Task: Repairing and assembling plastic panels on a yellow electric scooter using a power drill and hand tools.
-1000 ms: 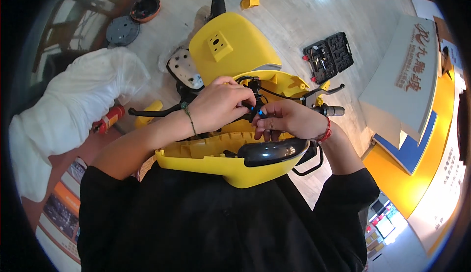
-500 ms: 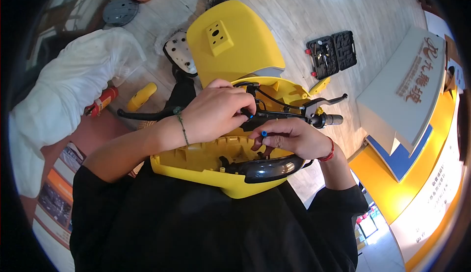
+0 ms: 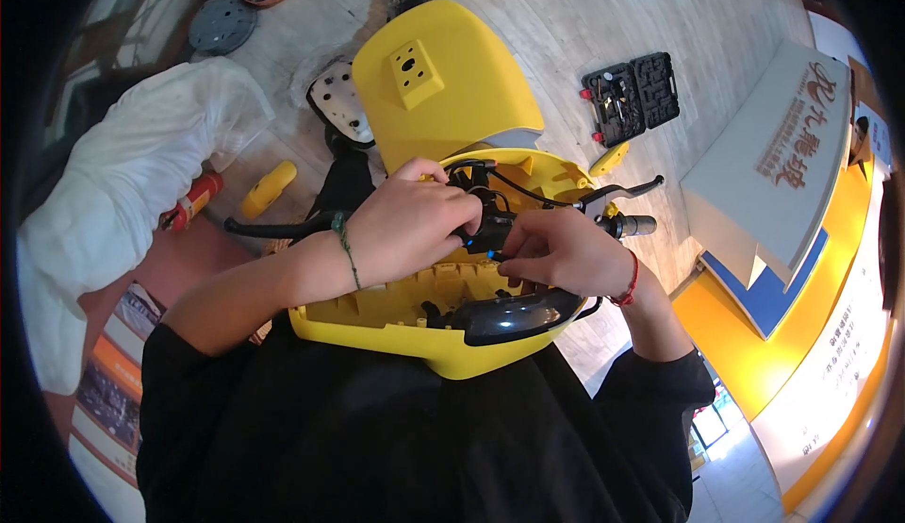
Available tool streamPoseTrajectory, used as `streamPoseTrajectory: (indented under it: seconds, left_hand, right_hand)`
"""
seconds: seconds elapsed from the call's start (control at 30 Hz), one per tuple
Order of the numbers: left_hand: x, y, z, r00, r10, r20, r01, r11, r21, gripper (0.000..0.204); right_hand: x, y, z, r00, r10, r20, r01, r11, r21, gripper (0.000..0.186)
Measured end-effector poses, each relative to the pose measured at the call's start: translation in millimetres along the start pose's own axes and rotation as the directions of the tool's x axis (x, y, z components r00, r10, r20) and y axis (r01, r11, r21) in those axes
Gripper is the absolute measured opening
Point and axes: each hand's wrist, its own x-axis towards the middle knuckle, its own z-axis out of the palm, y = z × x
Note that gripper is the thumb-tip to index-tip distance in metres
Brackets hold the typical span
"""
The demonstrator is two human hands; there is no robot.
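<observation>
Over the handlebar of a yellow scooter, my left hand (image 3: 415, 219) is closed on a small black cable connector (image 3: 466, 239) with a blue end. My right hand (image 3: 570, 257), closed too, pinches a second blue-ended connector (image 3: 494, 256). The two connectors are close together with a small gap between them. Below my hands, a yellow front cover (image 3: 368, 334) lies against my body, its hollow inside facing up. A dark glossy lamp (image 3: 523, 317) is set in that cover. Black cables (image 3: 523, 188) run behind my fingers, and my hands hide part of the wiring.
Brake levers (image 3: 627, 193) stick out at both sides, with a black grip (image 3: 637, 226) at right. Beyond stands the yellow body (image 3: 443, 75). An open tool case (image 3: 630, 99) lies on the floor. A plastic-covered object (image 3: 141, 155) is at left, a yellow-edged counter (image 3: 754, 381) at right.
My right hand has moved left and slightly up with its connector, bringing it closer to the one in my left hand. The left hand has barely moved.
</observation>
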Motion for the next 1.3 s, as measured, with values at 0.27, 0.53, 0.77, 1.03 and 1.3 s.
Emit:
streamPoseTrajectory:
  seconds: [0.27,0.53,0.77,1.03,1.3]
  left_hand:
    - [-4.5,1.2,-0.8,0.990,0.143,0.018,-0.144,0.983,0.114,0.006]
    - [-12.0,2.7,4.9,0.941,0.256,0.220,-0.324,0.865,0.382,0.010]
    - [-1.1,3.8,-4.6,0.995,0.015,0.095,-0.025,0.994,0.103,0.015]
    - [9.2,-1.3,-4.3,1.000,-0.007,0.029,0.010,0.993,-0.121,0.019]
    - [9.4,1.4,-8.1,0.997,0.025,0.068,-0.015,0.990,-0.138,0.017]
  right_hand:
    - [12.3,-10.7,-5.9,0.954,-0.102,0.281,0.164,0.965,-0.205,0.017]
    - [-5.3,1.8,26.8,0.982,-0.153,0.114,0.152,0.988,0.021,0.019]
    - [-8.7,11.4,30.8,0.985,-0.082,-0.151,0.107,0.980,0.166,0.014]
    - [-8.4,17.1,31.6,0.916,-0.204,-0.345,0.174,0.978,-0.116,0.015]
    - [-6.1,12.6,28.0,0.933,-0.147,-0.327,0.148,0.989,-0.023,0.015]
